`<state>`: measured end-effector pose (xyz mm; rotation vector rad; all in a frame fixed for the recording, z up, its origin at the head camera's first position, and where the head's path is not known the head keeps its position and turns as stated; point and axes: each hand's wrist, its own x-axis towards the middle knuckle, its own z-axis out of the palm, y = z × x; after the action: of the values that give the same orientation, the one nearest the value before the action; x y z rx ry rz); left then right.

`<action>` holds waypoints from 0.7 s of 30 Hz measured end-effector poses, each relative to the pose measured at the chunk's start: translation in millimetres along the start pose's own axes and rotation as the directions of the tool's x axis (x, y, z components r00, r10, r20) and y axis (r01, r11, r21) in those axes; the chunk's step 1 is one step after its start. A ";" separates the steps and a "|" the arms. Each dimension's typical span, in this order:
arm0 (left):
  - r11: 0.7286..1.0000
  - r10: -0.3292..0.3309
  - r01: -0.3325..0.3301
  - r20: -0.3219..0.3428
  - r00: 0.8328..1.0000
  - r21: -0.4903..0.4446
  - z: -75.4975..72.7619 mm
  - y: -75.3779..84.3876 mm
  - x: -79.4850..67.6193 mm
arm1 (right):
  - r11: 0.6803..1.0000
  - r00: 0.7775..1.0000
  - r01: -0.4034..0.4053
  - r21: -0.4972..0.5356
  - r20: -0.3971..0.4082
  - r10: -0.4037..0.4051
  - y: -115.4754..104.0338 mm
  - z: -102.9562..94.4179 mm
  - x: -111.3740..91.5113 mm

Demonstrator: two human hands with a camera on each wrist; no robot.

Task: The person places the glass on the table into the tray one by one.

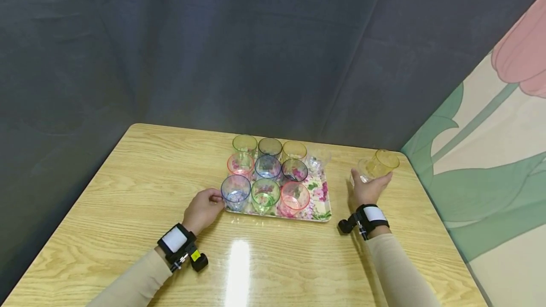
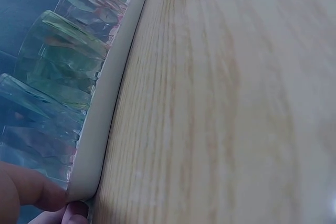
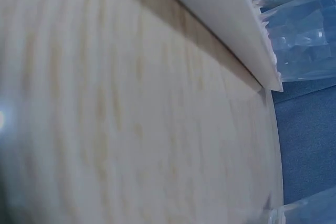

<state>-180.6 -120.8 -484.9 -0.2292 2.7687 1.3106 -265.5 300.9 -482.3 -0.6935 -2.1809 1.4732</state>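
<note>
My left hand [image 1: 204, 210] pinches the front left corner of a floral tray [image 1: 321, 203]; in the left wrist view the fingertips [image 2: 52, 196] touch its pale rim. Several see-through cups stand upright on the tray in rows, among them a blue-rimmed cup [image 1: 236, 193] beside that hand, a green-rimmed cup [image 1: 265, 195] and a red-rimmed cup [image 1: 294, 198]. Right of the tray, my right hand [image 1: 370, 191] has thumb and fingers around a clear cup [image 1: 362, 168], partly hidden by them. A yellow cup [image 1: 386, 161] stands upright against those fingers. The right wrist view shows none of that hand's fingers.
A clear cup [image 1: 315, 164] is at the tray's back right, beside an amber cup [image 1: 295, 149]. The wooden table [image 1: 128, 188] ends at a dark curtain [image 1: 239, 51] behind and a flower-patterned cloth [image 1: 503, 165] on the right.
</note>
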 end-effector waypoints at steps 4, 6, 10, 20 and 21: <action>1.000 -0.012 0.012 -0.006 1.000 0.003 0.9 -0.2 0.5 | 0.998 1.000 0.021 0.055 0.000 -0.021 2.3 1.6 -0.9; 1.000 -0.017 0.017 -0.007 1.000 0.003 1.1 -0.1 0.4 | 0.997 1.000 0.028 0.078 0.001 -0.028 3.3 2.1 -1.4; 1.000 -0.018 0.018 -0.005 1.000 0.002 1.9 -0.5 0.2 | 0.991 1.000 0.031 0.130 -0.007 -0.030 5.0 1.9 -3.5; 1.000 -0.011 0.011 -0.006 1.000 -0.004 2.2 -0.8 0.3 | 0.995 0.998 -0.006 0.095 0.063 0.000 5.0 -3.3 -7.4; 1.000 -0.011 0.011 -0.007 1.000 -0.003 2.0 -0.9 0.4 | 0.996 0.997 -0.004 0.088 0.071 -0.002 5.2 -3.9 -7.3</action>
<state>-180.9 -119.8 -486.9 -0.2499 2.7672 1.3137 -256.6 300.9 -486.3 -0.6215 -2.1532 1.6070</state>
